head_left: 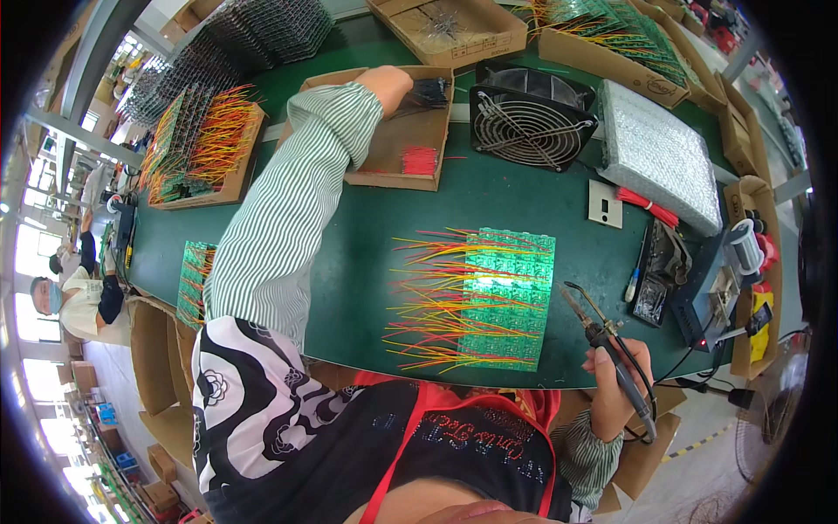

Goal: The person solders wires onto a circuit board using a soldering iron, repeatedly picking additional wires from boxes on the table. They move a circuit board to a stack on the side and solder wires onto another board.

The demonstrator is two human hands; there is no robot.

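Observation:
My right hand [608,389] is closed around the dark handle of a soldering iron [625,377], its tip angled up and left toward a green circuit board panel [511,297]. Red and yellow wires [428,301] stick out from the panel's left side. My left hand [387,87] reaches into a shallow cardboard tray [371,162], beside a bundle of black wires [429,91]. Its fingers are mostly hidden, so whether it grips any wire is unclear. A bunch of short red wires [419,160] lies in the same tray's near right corner.
A black fan [532,118] stands beyond the panel, next to a bubble-wrapped package [659,148]. At right are a soldering station [707,297] and a solder spool [745,244]. A box of wired boards [205,148] sits at left. A co-worker [83,297] is farther left.

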